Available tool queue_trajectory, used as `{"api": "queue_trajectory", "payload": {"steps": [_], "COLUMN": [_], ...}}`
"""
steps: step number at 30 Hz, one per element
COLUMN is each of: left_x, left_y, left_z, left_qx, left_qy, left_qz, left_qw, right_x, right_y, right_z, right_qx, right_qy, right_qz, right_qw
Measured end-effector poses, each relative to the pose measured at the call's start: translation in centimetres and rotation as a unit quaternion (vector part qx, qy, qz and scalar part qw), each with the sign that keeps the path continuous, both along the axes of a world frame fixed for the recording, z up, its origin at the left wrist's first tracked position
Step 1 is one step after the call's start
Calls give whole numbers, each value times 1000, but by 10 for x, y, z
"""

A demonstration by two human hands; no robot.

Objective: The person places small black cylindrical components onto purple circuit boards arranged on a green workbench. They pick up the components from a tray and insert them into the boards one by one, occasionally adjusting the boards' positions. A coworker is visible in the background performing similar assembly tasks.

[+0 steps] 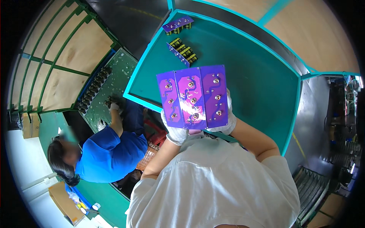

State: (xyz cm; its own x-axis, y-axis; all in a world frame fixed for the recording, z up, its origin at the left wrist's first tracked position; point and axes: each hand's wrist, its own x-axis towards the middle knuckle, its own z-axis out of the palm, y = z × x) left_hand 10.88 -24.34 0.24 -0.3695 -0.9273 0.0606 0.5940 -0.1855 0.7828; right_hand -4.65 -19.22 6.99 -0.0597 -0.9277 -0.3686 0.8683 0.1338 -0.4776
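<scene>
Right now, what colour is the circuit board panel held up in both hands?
Purple, with shiny pinkish glare and small metal studs; the circuit board panel shows best in the head view.

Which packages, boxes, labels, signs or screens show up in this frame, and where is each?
Brown cardboard box: far left, on the green bench edge beside the green rack; squat and rectangular.
Tan cardboard carton: lower left, below the co-worker in the blue shirt; open, flat-sided.
No signs or screens can be made out; the cluttered shelves at far right are too small to tell.
</scene>
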Motion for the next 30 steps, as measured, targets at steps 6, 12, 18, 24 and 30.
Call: {"api": "queue_trajectory", "payload": {"steps": [6,12,18,24,30], "left_x": [12,31,44,37,41], "left_y": [-24,-44,-59,-65,-71], "left_z": [5,-14,-18,31,55], "left_qx": [82,154,106,89,99], "left_qy": [77,207,151,246,279], "left_qz": [-29,-78,-87,-130,-204], "left_qw": [993,963,979,956,933], "right_x": [11,22,26,30,30], "right_y": [-26,-47,-63,-66,-64], "right_z": [3,4,-5,-17,-31], "right_qx": [-13,-46,-88,-121,-164], "right_qy": [-11,-91,-171,-155,-112], "right_qz": [3,26,48,65,77], "right_qw": [1000,994,980,978,977]}}
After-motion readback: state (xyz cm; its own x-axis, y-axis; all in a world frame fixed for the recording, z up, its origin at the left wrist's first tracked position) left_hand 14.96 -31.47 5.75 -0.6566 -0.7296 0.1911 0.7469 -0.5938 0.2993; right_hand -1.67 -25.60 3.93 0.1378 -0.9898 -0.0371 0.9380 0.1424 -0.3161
